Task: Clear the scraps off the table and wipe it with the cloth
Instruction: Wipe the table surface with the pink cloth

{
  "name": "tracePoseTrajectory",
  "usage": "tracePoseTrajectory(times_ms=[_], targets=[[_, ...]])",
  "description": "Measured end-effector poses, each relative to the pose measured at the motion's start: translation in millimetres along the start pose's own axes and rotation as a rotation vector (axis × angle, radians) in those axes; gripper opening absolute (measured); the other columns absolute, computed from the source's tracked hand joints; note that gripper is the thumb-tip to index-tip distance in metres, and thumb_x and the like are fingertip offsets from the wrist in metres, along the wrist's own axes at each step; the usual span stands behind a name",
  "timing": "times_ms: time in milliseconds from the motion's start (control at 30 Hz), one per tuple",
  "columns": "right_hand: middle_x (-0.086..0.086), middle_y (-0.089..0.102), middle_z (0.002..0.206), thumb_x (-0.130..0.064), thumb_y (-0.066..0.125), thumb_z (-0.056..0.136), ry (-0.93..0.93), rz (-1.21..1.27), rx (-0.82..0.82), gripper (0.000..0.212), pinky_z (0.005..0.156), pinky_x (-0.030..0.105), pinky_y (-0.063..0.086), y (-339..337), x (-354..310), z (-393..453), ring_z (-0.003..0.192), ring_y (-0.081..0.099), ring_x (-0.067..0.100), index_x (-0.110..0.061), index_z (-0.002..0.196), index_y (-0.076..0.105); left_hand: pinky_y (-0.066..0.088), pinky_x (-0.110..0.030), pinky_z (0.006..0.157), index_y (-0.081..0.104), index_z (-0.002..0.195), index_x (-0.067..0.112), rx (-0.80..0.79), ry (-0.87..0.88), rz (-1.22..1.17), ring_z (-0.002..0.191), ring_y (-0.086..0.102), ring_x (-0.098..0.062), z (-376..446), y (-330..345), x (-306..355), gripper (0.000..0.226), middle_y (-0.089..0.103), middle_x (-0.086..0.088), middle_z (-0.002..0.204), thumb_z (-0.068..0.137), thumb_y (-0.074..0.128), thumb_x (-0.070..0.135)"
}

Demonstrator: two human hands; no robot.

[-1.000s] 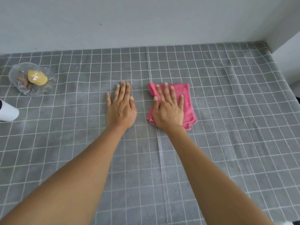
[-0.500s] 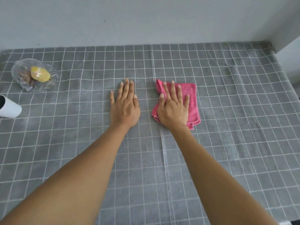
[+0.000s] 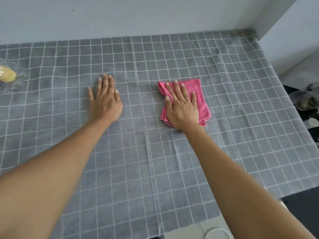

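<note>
Clear dish [image 3: 6,83] (yellow scrap inside) far left of cloth [image 3: 200,94].

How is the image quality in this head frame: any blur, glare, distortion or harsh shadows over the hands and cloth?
Head view: soft, even light, only a faint shadow beside the folded pink cloth; no glare. Left hand and right hand look reasonably sharp. Wide-angle distortion bends the grey checked tablecloth grid lines toward the edges. The clear dish with a yellow scrap at the left edge is cropped and smeared.

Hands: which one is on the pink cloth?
The right hand presses flat on the pink cloth; the left hand rests on the bare table.
</note>
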State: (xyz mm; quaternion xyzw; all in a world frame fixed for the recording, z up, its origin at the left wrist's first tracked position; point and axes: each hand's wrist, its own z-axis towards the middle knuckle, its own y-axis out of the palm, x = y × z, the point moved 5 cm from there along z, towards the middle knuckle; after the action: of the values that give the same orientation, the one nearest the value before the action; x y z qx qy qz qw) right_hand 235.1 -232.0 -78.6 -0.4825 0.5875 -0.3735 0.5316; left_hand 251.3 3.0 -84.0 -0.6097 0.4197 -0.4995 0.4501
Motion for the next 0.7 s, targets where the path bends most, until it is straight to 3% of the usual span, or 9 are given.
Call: tracePoseTrajectory(times_ms=[267, 433, 600, 700], targets=[[-0.009, -0.007, 0.160, -0.043, 0.008, 0.102, -0.082, 0.014, 0.002, 0.051, 0.118, 0.045, -0.011, -3, 13, -14, 0.147, -0.011, 0.013, -0.036, 0.151, -0.001, -0.007, -0.043, 0.117, 0.003, 0.152, 0.016, 0.004, 0.181, -0.103, 0.147, -0.007, -0.014, -43, 26, 106, 0.053, -0.003, 0.002, 0.160, 0.103, 0.018, 0.028], [-0.007, -0.008, 0.161, -0.043, 0.007, 0.102, 0.171, 0.046, 0.028, 0.052, 0.117, 0.048, -0.011, -12, 53, -15, 0.147, -0.011, 0.014, -0.035, 0.152, -0.002, -0.005, -0.044, 0.118, -0.001, 0.152, 0.017, 0.038, 0.169, -0.039, 0.147, -0.006, -0.014, -48, 35, 105, 0.054, -0.004, 0.003, 0.160, 0.103, 0.015, 0.030], [-0.010, -0.010, 0.159, -0.045, 0.005, 0.101, -0.016, 0.023, 0.018, 0.051, 0.117, 0.046, -0.013, -1, 22, -34, 0.146, -0.014, 0.013, -0.038, 0.151, -0.003, -0.006, -0.042, 0.118, 0.002, 0.152, 0.017, 0.058, 0.165, -0.039, 0.147, -0.004, -0.013, -50, 33, 107, 0.054, -0.002, 0.003, 0.160, 0.102, 0.017, 0.030], [-0.011, -0.008, 0.160, -0.045, 0.007, 0.101, 0.040, 0.031, 0.035, 0.051, 0.117, 0.043, -0.012, -7, 40, -34, 0.147, -0.012, 0.012, -0.039, 0.151, -0.001, -0.006, -0.042, 0.118, 0.003, 0.152, 0.017, 0.060, 0.168, -0.043, 0.147, -0.003, -0.013, -49, 33, 107, 0.054, -0.001, 0.003, 0.160, 0.102, 0.018, 0.028]])
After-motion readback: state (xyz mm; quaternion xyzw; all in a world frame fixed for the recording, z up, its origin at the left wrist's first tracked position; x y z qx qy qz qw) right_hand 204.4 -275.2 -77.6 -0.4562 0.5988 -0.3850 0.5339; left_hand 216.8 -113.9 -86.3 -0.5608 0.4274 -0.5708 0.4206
